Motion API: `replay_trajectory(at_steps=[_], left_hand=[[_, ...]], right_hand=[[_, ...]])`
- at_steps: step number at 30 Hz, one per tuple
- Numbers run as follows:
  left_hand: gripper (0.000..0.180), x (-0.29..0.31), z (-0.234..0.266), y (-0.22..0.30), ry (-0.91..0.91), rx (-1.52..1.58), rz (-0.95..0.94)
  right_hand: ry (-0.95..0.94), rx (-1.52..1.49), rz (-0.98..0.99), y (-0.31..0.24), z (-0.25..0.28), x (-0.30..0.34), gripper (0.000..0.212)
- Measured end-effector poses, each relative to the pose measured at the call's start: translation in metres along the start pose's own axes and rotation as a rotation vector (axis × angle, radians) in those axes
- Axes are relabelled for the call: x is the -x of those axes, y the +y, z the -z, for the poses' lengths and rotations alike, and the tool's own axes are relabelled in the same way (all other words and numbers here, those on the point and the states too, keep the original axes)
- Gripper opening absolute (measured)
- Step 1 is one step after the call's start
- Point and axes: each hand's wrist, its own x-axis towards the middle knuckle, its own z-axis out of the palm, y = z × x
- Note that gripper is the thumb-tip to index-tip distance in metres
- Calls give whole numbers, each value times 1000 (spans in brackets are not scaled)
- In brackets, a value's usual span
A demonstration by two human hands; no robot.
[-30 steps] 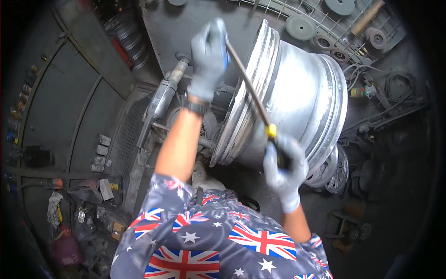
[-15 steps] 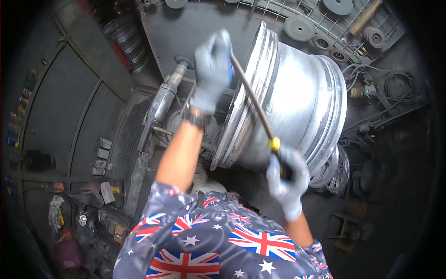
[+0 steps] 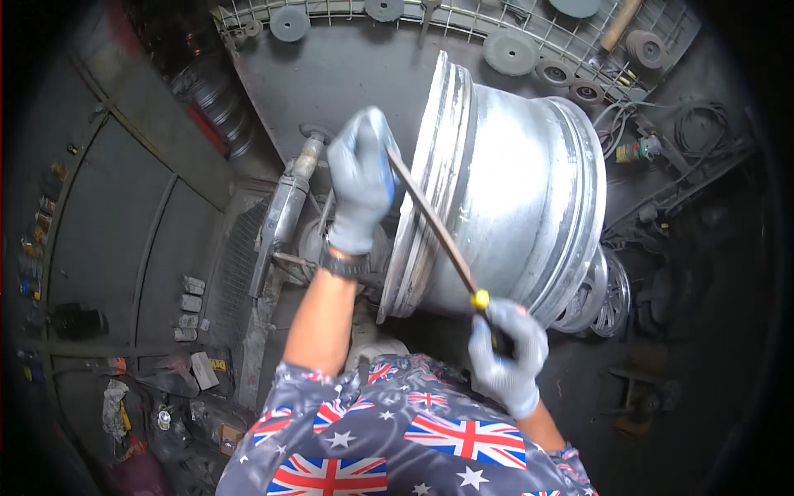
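A large silver wheel rim lies on its side, its flanged edge turned toward my left hand. Across that grooved edge slants a long brownish metal file with a yellow and black handle. My gloved left hand is closed around the file's far end, at the left of the rim. At the lower right, my gloved right hand wraps the handle, just in front of the rim. The exact contact between file and rim edge is hard to make out.
Grinding discs hang on a wire rack at the back. A metal cylinder on a frame stands left of the rim. At right are coiled cables and more wheels. Small cans line the left wall.
Both hands have drawn the file slightly toward me, the left hand most clearly. My view has shifted a little, so the rim appears slightly further left.
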Motion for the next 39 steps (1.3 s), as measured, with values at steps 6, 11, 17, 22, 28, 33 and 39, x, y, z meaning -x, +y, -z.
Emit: replay_trajectory(at_steps=[6,11,17,22,28,33,39], left_hand=[[40,-83,24,-13,134,-54,31],[39,-62,16,7,118,-90,123],[41,-22,2,8,19,33,25],[38,-101,19,4,205,-232,93],[37,6,3,8,5,24,30],[38,-62,17,-4,147,-66,98],[41,-69,20,6,121,-180,66]], right_hand=[[-4,15,8,11,-35,-90,21],[-16,5,31,8,-24,-72,24],[-59,84,90,5,-1,-37,32],[61,-75,40,13,-40,-107,20],[-18,-4,30,0,3,-5,37],[32,37,117,16,-23,-75,25],[34,-41,102,17,-32,-78,24]])
